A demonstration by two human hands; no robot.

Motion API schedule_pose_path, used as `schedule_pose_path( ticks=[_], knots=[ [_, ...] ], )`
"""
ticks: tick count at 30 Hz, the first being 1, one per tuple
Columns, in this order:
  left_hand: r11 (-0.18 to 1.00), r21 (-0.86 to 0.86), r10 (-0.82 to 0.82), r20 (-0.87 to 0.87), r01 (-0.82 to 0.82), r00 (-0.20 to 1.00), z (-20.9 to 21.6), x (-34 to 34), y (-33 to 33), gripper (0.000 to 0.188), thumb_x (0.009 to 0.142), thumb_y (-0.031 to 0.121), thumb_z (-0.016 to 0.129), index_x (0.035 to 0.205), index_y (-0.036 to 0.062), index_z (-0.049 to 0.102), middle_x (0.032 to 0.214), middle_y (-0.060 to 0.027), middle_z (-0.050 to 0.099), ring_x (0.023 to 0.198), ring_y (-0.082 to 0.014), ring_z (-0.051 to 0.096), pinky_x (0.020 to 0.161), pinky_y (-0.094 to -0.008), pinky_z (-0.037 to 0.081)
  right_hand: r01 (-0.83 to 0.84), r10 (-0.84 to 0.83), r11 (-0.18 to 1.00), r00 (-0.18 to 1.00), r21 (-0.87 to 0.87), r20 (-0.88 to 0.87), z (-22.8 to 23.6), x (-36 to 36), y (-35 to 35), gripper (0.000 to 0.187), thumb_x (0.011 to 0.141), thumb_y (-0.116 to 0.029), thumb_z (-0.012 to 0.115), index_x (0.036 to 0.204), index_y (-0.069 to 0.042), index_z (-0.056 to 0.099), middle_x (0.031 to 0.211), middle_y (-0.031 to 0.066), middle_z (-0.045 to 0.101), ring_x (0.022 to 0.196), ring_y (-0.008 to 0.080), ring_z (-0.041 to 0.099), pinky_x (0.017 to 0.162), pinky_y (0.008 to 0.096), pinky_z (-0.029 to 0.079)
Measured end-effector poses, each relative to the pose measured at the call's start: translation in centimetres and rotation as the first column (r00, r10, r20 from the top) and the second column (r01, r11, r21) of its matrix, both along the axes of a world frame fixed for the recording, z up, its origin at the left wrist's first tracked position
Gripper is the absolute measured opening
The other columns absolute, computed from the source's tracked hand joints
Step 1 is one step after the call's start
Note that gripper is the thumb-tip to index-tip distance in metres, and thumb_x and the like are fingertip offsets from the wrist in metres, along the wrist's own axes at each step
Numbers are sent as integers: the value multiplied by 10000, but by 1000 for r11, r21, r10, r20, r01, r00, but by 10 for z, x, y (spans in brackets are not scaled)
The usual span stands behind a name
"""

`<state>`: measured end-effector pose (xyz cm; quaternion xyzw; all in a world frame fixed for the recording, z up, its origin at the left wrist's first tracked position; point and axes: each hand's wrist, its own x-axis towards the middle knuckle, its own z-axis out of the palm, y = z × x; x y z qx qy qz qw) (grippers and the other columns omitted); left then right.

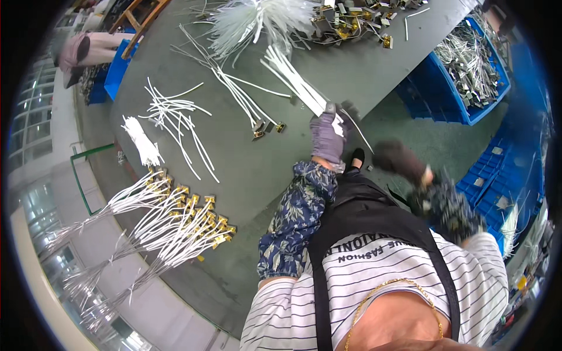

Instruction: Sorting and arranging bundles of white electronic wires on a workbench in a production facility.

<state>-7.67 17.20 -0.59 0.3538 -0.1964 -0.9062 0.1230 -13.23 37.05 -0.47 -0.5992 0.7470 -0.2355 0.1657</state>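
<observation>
Though near the table edge (385,88), left hand (329,136) around white tubes (297,83), right hand (401,161) apart over floor (436,136), its grip unclear.

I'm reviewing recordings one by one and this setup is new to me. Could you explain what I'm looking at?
There is no machine here: a person works with two gloved hands. The single picture comes from a wide fisheye camera on their head, looking down, so straight edges bend.

The left hand holds a bunch of white tube-like strands. The right hand is blurred; its grip is unclear.

On the grey table lie loose white strands, bundled wires with brass-coloured ends, translucent strands and a heap of small metal parts. A blue crate stands to the right.
</observation>
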Motion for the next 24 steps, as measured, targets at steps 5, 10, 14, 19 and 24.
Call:
schedule_pose_path(
  ticks=[5,10,14,19,24],
  knots=[
    [969,-239,114,176,-70,978,-64,6,-29,239,879,284,655,903,56,586,752,-23,574,611,-131,526,516,-280,457,347,-744,633,517,692,422,-61,78,170,252,768,-219,629,913,-15,656,731,104,626,623,161,562,585,331,448],
    [849,-499,175,-38,-171,984,35,-7,-64,334,897,288,640,1025,-9,558,952,-141,632,832,-256,641,760,-390,582,437,-908,417,154,797,390,-20,89,205,275,782,-236,623,905,9,642,706,98,625,600,159,547,578,327,438],
    [810,-543,210,-86,-222,974,64,-11,-93,292,919,265,603,1043,6,549,1011,-168,625,898,-294,636,786,-439,574,436,-877,457,75,775,475,-27,80,187,263,781,-231,615,893,6,635,744,99,628,653,164,566,594,322,439],
    [731,-592,308,-158,-340,938,81,-9,-134,243,964,265,510,1016,27,520,1013,-182,625,910,-312,637,818,-463,565,515,-869,492,235,702,436,-25,72,183,262,782,-240,617,886,0,637,784,99,632,660,190,578,614,331,454],
    [712,-640,274,-125,-289,954,84,-6,-127,287,946,302,556,985,18,563,926,-140,651,835,-255,649,764,-393,574,505,-869,494,261,708,420,-14,64,172,251,786,-238,624,882,-7,638,769,108,625,659,203,582,608,337,456]
  ],
)
